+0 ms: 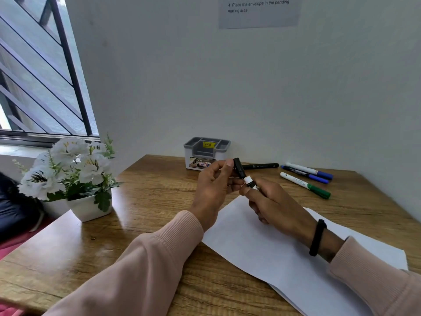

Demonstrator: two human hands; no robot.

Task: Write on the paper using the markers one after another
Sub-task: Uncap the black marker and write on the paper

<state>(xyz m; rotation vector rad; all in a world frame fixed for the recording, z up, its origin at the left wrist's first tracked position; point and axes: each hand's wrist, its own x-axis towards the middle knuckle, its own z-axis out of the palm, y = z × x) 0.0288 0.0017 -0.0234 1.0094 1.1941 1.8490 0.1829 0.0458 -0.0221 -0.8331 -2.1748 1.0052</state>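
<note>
A blank white paper lies on the wooden table in front of me. Above its far corner my right hand grips a white marker with a black tip end. My left hand pinches the marker's black cap, which is slightly off the tip. Behind the hands a black marker lies on the table. To the right lie two blue-capped markers and a green-capped marker.
A grey and white desk organiser stands against the wall behind my hands. A white pot of white flowers sits at the table's left edge by the window. The wall closes off the far side and the right.
</note>
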